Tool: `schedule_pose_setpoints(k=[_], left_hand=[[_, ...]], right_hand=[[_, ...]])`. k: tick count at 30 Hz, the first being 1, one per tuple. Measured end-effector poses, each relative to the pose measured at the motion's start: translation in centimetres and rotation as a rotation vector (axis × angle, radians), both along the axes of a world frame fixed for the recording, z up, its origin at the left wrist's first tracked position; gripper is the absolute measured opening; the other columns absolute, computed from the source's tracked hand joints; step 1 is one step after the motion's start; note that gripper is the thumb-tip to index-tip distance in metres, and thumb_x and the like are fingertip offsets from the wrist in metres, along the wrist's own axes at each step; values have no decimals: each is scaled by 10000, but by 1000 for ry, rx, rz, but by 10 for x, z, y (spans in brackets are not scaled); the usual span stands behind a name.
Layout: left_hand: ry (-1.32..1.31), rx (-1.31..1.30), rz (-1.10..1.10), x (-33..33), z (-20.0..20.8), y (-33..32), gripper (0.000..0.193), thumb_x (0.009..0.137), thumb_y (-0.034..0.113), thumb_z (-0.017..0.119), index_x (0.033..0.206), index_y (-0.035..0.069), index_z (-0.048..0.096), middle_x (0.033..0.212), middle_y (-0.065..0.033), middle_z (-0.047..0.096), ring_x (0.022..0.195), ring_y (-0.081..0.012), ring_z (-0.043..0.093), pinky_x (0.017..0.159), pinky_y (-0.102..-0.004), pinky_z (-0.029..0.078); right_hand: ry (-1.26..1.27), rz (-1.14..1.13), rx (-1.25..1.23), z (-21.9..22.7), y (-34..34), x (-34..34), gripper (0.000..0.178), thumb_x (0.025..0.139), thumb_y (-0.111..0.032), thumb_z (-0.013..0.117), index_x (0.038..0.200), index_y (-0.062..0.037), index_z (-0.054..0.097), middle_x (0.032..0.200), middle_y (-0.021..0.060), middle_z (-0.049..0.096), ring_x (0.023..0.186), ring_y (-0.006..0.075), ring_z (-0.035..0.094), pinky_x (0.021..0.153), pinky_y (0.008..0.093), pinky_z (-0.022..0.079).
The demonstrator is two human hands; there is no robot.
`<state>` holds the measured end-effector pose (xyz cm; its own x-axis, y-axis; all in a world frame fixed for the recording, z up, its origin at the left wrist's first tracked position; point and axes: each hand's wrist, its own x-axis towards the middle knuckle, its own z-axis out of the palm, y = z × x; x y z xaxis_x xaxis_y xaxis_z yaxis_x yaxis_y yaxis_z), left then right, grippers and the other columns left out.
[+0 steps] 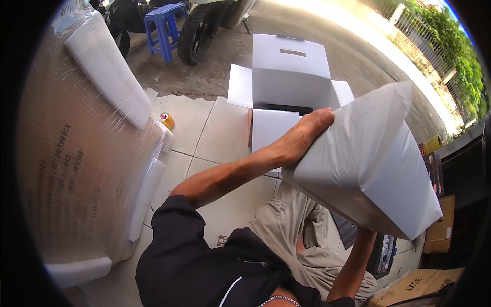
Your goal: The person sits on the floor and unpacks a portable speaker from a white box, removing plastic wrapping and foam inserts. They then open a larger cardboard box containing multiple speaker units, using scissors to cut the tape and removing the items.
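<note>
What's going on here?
A person sits on a tiled floor, holding up a bulky white wrapped bundle. The left hand grips its upper edge; the right forearm reaches up to its underside, that hand hidden from view. Just beyond, an open white box stands with its flaps spread.

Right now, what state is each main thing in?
Package: wrapped in white, held tilted
Left hand: holding the package
White box: open, flaps spread
Big carton: wrapped in clear film
Yellow can: whether opened, unclear
Blue stool: upright, unoccupied
Motorbike: standing, partly shown
</note>
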<state>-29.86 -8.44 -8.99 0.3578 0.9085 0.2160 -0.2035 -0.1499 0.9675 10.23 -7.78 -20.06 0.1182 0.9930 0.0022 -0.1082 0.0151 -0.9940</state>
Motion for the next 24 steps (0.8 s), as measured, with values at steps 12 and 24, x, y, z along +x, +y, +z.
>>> schedule_pose_setpoints(k=[12,24], left_hand=[[217,368,553,-124,-47,152,453,894,152,706,1284,-20,551,1164,-147,639,1050,-189,621,854,-331,556],[-419,-300,462,-135,-104,168,509,977,409,599,1333,55,517,1162,-99,626,1055,-191,624,867,-363,553]], right_hand=[[-1121,672,563,75,301,-166,408,906,-82,682,1290,15,585,1295,140,614,1089,221,583,933,350,514],[-430,809,-321,-62,356,-234,435,955,-185,602,1361,-41,546,1377,155,564,1159,261,547,967,364,490]])
